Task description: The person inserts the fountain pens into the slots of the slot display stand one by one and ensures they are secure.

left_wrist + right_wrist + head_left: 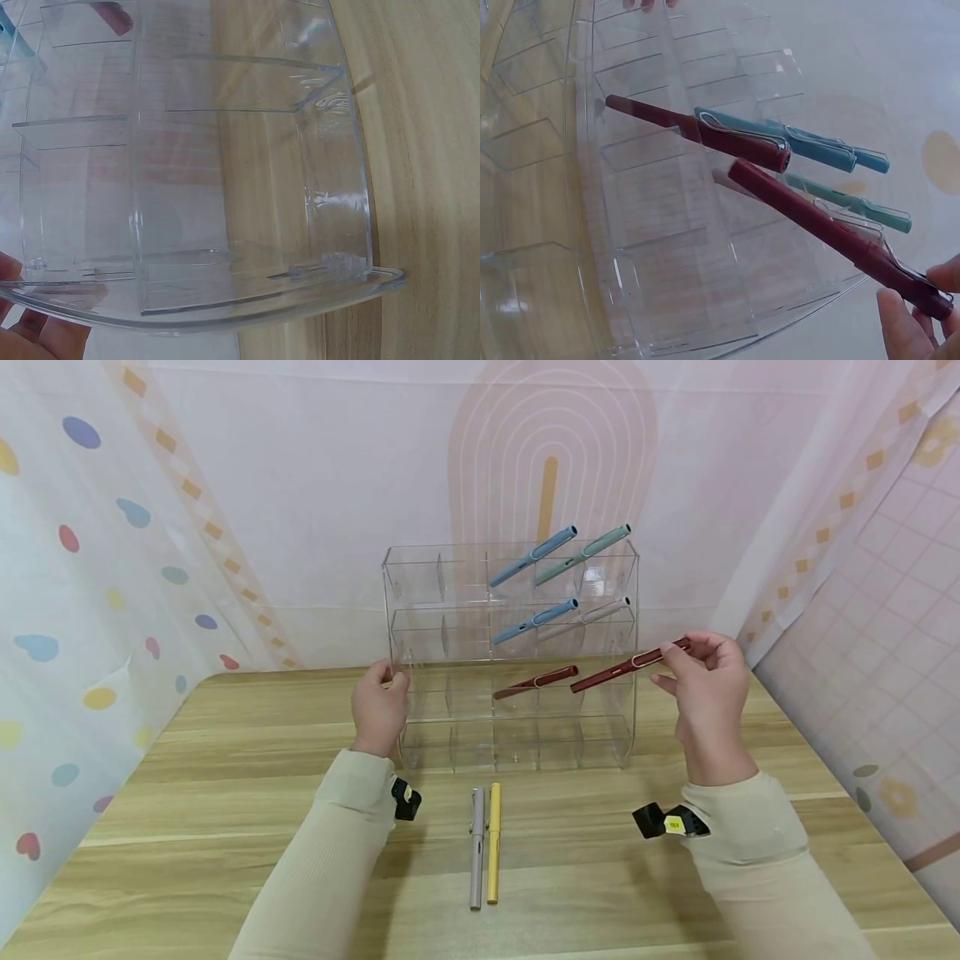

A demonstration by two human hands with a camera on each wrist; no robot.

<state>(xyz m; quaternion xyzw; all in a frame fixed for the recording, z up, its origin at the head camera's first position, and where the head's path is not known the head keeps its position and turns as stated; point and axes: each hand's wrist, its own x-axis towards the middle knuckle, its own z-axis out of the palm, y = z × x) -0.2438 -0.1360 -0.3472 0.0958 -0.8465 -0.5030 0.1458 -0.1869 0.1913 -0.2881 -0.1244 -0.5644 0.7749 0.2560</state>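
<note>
A clear acrylic rack (468, 731) with tiered compartments stands upright on the table. My left hand (378, 706) grips the edge of its left side panel, with fingertips on both sides in the left wrist view. Between the thumb and fingers of my right hand (708, 685) is a dark red pen (611, 676), pinched at its clip end. Its other end points left and down, in front of the rack's right columns. Another dark red pen (727, 142) leans in the third tier, just left of the held one.
Blue pens (534, 556) lean in the two upper tiers, beside a green pen (583, 556) and a pale pinkish pen (585, 620). On the wooden table (187, 827), a grey-mauve pen (477, 852) and a yellow pen (493, 847) lie side by side before the rack. A patterned curtain (337, 485) hangs behind.
</note>
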